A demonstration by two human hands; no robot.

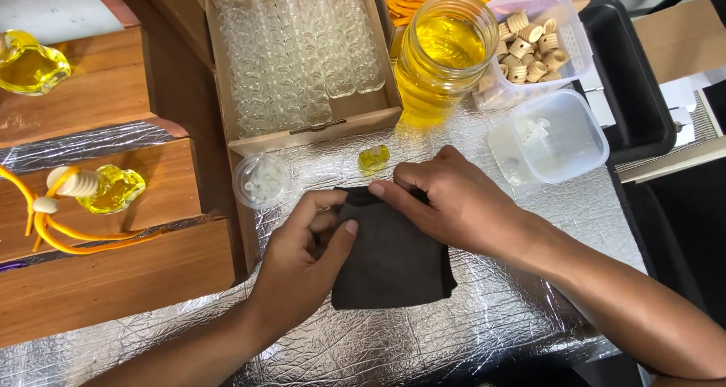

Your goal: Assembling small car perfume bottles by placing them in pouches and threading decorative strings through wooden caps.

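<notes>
A dark folded cloth [393, 262] lies on the silver foil-covered surface [484, 311]. My left hand [302, 255] grips its left upper edge, thumb pressed on top. From the right, my right hand [446, 198] reaches over and pinches the cloth's top edge with the fingertips. Whether something is wrapped inside the cloth is hidden. A small glass bottle filled with yellow liquid [373, 159] stands just beyond the hands, apart from them.
A cardboard box of several empty small glass bottles [302, 54] sits at the back. Beside it are a jar of yellow liquid [442, 51], a tub of wooden caps [533, 43], a clear lidded tub [556, 134] and a small round cup of white stoppers [261, 179]. Finished yellow bottles with orange cord [98, 189] rest on wooden steps at left.
</notes>
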